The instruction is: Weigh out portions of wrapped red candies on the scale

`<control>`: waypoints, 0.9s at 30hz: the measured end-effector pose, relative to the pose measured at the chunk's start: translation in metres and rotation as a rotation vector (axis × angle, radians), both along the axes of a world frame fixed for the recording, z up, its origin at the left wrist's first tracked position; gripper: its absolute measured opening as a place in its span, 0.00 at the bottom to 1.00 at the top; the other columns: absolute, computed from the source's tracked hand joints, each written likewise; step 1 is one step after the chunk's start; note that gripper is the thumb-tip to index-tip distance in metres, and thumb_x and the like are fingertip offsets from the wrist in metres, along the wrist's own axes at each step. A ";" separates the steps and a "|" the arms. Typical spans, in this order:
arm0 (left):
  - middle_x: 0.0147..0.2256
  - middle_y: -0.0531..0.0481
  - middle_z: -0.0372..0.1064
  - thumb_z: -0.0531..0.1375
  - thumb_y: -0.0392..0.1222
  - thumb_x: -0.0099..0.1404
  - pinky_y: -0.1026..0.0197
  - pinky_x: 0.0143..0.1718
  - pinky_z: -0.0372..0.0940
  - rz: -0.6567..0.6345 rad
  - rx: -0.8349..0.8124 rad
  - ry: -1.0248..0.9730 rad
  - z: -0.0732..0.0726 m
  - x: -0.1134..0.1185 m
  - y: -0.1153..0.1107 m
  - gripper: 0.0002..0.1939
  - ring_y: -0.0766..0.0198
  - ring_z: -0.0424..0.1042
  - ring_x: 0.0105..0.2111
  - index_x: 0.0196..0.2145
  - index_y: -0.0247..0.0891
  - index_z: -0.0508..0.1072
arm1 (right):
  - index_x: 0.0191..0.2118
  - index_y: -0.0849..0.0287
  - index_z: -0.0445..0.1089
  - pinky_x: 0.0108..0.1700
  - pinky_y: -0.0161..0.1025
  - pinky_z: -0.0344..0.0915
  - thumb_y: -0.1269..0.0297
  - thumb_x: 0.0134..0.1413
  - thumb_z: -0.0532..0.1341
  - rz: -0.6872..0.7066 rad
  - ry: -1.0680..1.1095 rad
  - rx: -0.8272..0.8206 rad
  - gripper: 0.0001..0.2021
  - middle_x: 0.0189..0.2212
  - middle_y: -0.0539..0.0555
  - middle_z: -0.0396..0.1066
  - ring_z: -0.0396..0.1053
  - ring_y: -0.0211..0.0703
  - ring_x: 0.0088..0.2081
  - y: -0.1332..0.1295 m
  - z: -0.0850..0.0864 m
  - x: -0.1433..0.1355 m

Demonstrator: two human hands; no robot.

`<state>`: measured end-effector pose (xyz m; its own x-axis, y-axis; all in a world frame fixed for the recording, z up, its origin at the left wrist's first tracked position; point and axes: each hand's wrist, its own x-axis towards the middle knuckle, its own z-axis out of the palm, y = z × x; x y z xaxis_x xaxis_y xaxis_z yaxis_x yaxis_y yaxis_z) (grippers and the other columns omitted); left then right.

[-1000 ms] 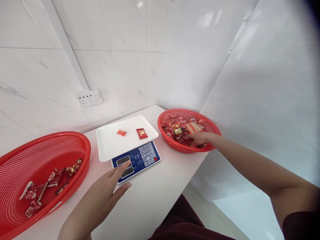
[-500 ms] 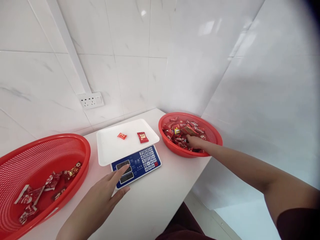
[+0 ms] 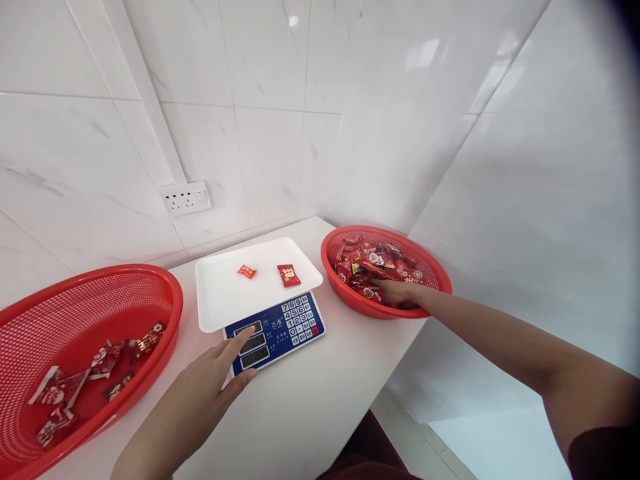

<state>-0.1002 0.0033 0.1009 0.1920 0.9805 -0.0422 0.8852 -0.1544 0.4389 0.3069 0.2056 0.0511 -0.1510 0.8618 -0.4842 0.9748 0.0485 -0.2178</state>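
Note:
My right hand (image 3: 395,292) reaches down into the right red basket (image 3: 440,275), among many red-wrapped candies (image 3: 377,259); its fingers are buried and hidden by the wrappers. At the left end of the digital scale (image 3: 280,330), my left hand (image 3: 217,377) hovers or rests with thumb and fingers apart, holding nothing. Its fingertips partly cover the scale's displays. On the white weighing tray (image 3: 225,300) lie a small orange-red candy (image 3: 247,271) and a larger dark red candy packet (image 3: 289,275), apart from each other.
A second red basket (image 3: 173,313) stands at the left, with several red-wrapped candies (image 3: 107,360) at its bottom. Both baskets and the scale share a white table (image 3: 305,387) against a tiled wall. A wall socket (image 3: 186,198) sits above the table.
My right hand has pushed deeper into the right basket, and the candies there have shifted, covering its fingers. My left hand has barely moved. The view has turned slightly.

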 end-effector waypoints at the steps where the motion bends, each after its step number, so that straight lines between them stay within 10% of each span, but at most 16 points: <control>1: 0.56 0.49 0.63 0.47 0.54 0.67 0.55 0.46 0.67 0.005 -0.006 0.003 0.000 0.000 0.000 0.27 0.53 0.64 0.55 0.62 0.48 0.54 | 0.63 0.52 0.53 0.26 0.41 0.67 0.70 0.40 0.60 -0.003 0.017 0.000 0.39 0.36 0.58 0.75 0.72 0.51 0.29 0.000 0.000 -0.001; 10: 0.55 0.47 0.64 0.48 0.53 0.67 0.56 0.45 0.67 0.000 0.013 -0.012 0.002 0.000 0.000 0.27 0.53 0.66 0.53 0.61 0.47 0.55 | 0.36 0.60 0.71 0.41 0.40 0.66 0.71 0.41 0.61 -0.049 0.271 0.171 0.12 0.37 0.56 0.74 0.70 0.52 0.41 -0.002 0.022 -0.006; 18: 0.55 0.48 0.65 0.47 0.54 0.67 0.55 0.44 0.67 0.004 0.003 0.028 -0.005 -0.002 0.001 0.27 0.52 0.66 0.53 0.62 0.50 0.53 | 0.52 0.57 0.61 0.44 0.40 0.69 0.67 0.44 0.63 -0.349 0.675 0.211 0.26 0.50 0.59 0.69 0.68 0.50 0.49 -0.003 0.046 0.013; 27: 0.56 0.48 0.62 0.45 0.56 0.67 0.53 0.47 0.66 0.008 -0.044 0.044 -0.002 -0.001 0.001 0.27 0.52 0.63 0.55 0.62 0.50 0.52 | 0.43 0.58 0.66 0.39 0.42 0.73 0.75 0.38 0.67 -0.562 1.099 0.087 0.22 0.38 0.55 0.75 0.74 0.47 0.37 -0.001 0.057 0.012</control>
